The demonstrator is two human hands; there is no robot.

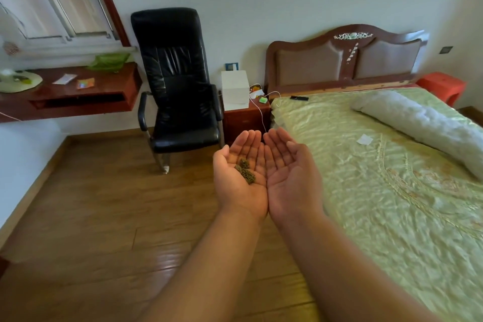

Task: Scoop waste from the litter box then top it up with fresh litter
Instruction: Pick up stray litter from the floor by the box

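A: Beside the bed point(379, 165), over the wooden floor point(91, 204): both hands held out palm-up, side by side, little-finger edges touching. Left hand point(239, 172) and right hand point(290, 172) both have fingers straight and relaxed, neither gripping anything.

B: Load?

A: Small dark clumps point(245, 171) resting on the left palm, near the edge that meets the right hand. Right palm bare. Greenish-brown, crumbly-looking (probably litter waste, given the task; cannot confirm).

B: Handling estimate?

A: Judged very light and fragile: loose granular lumps, likely to break apart or roll if pinched or if the palm tilts. Best carried as it lies, cupped, palms level, edges pressed together so nothing falls through the seam. No point of hold on the clumps themselves; support from beneath.

B: Litter box? Scoop?

A: Neither in view. Away from the bed stand a black office chair point(177, 81), then a nightstand point(245, 120) right at the bed's head with a white box point(235, 89) on it.

B: Risk?

A: Crumbs dropping on the floor.
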